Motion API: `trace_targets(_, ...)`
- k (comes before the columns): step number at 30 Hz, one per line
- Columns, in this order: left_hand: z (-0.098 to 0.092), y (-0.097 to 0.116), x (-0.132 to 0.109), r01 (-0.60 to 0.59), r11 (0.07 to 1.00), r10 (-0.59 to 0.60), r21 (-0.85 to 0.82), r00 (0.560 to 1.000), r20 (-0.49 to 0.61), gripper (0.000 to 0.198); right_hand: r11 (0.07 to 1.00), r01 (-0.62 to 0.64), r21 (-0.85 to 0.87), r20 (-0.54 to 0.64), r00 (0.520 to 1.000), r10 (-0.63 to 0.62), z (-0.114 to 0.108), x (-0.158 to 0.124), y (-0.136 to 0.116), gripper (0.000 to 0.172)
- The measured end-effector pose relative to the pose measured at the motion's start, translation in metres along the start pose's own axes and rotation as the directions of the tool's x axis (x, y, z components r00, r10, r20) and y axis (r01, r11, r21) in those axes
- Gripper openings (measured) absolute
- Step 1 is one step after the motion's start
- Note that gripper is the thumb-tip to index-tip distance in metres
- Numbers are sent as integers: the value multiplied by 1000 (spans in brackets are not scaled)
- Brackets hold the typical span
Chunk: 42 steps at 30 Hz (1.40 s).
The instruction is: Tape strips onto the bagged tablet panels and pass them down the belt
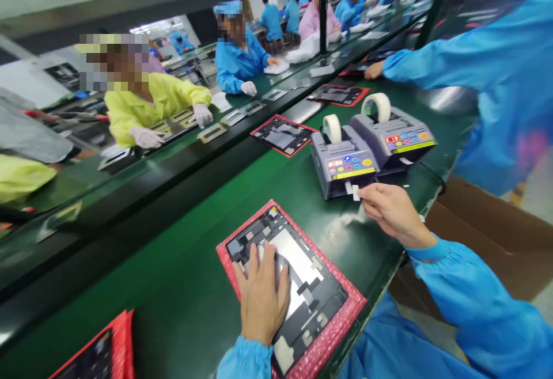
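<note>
My left hand (261,292) lies flat, fingers spread, on an opened tablet (337,292) whose inner parts and silvery battery face up. Under the tablet is a sheet of red bubble wrap (302,362). My right hand (391,209) pinches a short piece of white tape (355,193) between thumb and fingertips. That piece is just in front of the outlet of the nearer grey tape dispenser (345,163), which has a lit display and a white roll (332,128) on top.
A second tape dispenser (393,134) stands beside the first. More tablets on red wrap lie at the back (283,135) and lower left (93,356). A co-worker's blue sleeve (436,68) reaches in at right. Other people sit across a dividing rail. A brown carton (484,235) is below the bench edge.
</note>
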<state>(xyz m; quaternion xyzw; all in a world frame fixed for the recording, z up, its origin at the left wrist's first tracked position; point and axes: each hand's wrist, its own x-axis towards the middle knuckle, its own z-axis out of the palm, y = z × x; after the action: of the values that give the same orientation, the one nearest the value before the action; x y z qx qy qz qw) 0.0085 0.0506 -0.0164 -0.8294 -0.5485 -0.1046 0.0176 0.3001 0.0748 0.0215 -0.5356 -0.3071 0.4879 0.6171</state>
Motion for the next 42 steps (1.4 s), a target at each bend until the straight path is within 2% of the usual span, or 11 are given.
trace_targets(3, -11, 13, -1, -35, 999, 35, -25, 999, -9, 35, 987, -61, -146, 187, 978, 88, 13, -11, 16, 23)
trace_targets(7, -14, 36, -3, -134, 982, 138, -132, 990, 19, 25, 927, -125, -353, 369, 892, 260, 44, -13, 43, 26)
trace_targets(11, -6, 47, -4, -162, 974, 166, -160, 986, 13, 27, 890, -122, -439, 468, 815, 342, 59, -4, 59, 24)
trace_targets(17, -1, 45, -2, -152, 972, 152, -179, 988, -10, 26, 873, -74, -482, 541, 758, 364, 60, 5, 61, 24)
trace_targets(31, -1, 46, 2, -99, 967, 103, -236, 995, 6, 26, 868, 54, -493, 573, 771, 277, 59, 5, 71, 16)
trace_targets(37, -4, 53, 8, -83, 986, 93, -147, 994, 64, 36, 856, 100, -507, 552, 800, 234, 60, 0, 69, 19)
trace_targets(42, -5, 58, 11, -57, 994, 65, -93, 994, 83, 34, 828, 219, -516, 562, 816, 135, 57, 2, 68, 26)
